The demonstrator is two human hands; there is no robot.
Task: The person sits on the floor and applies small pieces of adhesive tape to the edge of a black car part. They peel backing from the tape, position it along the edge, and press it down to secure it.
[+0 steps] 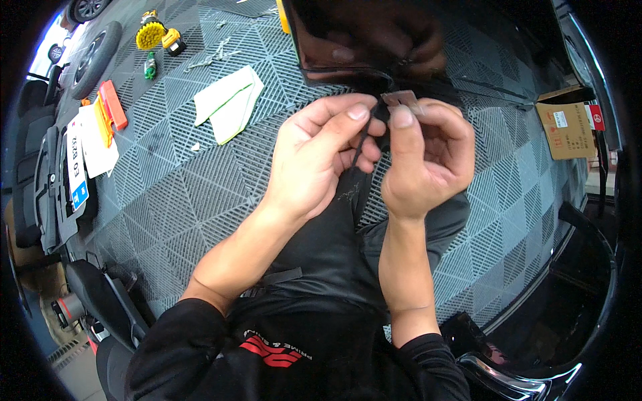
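Note:
Both my hands are close together in front of my knees, below a glossy black panel (368, 40). Between thumb and fingers of my right hand (428, 150) is a small thin flat blade, like a razor blade (400, 100), with a dark slot in it. My left hand (317, 147) is closed, its thumb pressed toward the fingertips, and a thin black strip (360, 144) runs down from its fingers. The strip's upper end is close to the panel's lower edge; whether it is attached there I cannot tell.
A pale green cloth (231, 103) lies on the grey tiled floor (180, 194). Beyond it are a yellow-brushed drill (157, 33), a green bottle (150, 65) and an orange tool (112, 107). A licence plate (77, 164) is at left, a cardboard box (565, 130) at right.

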